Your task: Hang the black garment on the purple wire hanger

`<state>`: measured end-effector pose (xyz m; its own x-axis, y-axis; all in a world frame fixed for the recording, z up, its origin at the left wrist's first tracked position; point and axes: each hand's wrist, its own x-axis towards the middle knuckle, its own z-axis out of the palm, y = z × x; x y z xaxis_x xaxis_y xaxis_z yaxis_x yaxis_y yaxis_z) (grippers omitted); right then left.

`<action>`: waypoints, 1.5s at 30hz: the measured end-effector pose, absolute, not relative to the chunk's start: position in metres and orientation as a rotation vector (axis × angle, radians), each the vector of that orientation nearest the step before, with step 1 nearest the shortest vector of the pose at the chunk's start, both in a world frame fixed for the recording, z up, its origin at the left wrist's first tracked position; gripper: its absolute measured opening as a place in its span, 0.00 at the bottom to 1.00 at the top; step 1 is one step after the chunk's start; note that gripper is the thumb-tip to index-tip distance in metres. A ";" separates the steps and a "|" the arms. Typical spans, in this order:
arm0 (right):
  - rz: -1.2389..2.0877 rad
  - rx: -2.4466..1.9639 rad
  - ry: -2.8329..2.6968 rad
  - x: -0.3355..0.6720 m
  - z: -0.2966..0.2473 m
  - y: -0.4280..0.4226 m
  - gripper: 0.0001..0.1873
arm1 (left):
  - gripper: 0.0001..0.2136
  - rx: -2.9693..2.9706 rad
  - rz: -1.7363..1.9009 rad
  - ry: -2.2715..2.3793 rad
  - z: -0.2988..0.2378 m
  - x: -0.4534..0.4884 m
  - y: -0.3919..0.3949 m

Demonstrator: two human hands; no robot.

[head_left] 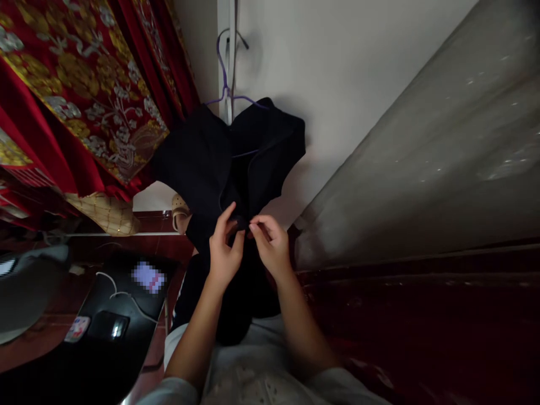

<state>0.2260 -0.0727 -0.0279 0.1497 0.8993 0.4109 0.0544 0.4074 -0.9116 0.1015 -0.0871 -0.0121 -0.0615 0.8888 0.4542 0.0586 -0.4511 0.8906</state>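
Note:
A black short-sleeved shirt (189, 154) hangs by a purple hanger (224, 73), its front parted below the neck. At the front edges, low on the opening, my left hand (224, 250) holds the dark cloth between thumb and fingers, with the index finger raised. Close beside it, my right hand (272, 241) pinches the other edge, thumb against fingertips. Whatever small fastening lies between the fingertips is too dark to make out. The lower part of the shirt drapes toward my lap.
Red curtains (105, 84) with gold and silver patterns hang at the left. Below stands a black bench-like surface (126, 264) with a lit phone (148, 277), a dark phone (110, 326) and a white cable (139, 306). A plastic-covered grey panel (422, 169) slants along the right.

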 end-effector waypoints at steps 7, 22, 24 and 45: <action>0.604 -0.867 -1.526 0.229 -0.011 -0.074 0.04 | 0.41 1.335 1.785 1.059 -0.014 0.103 -0.090; 0.439 -0.740 -1.760 0.233 0.009 -0.048 0.04 | 0.06 1.714 1.518 1.213 -0.011 0.090 -0.084; 0.358 -0.641 -1.884 0.230 0.024 -0.030 0.07 | 0.06 1.759 1.534 1.237 -0.009 0.082 -0.078; 0.060 -0.628 -1.644 0.237 0.136 0.091 0.13 | 0.12 2.085 1.762 0.943 0.121 0.069 0.033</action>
<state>0.2374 0.0909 0.1356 -0.0378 0.4293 0.9024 0.3619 0.8476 -0.3881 0.0687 0.0333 0.1208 0.0580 0.6170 0.7848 0.3108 -0.7582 0.5731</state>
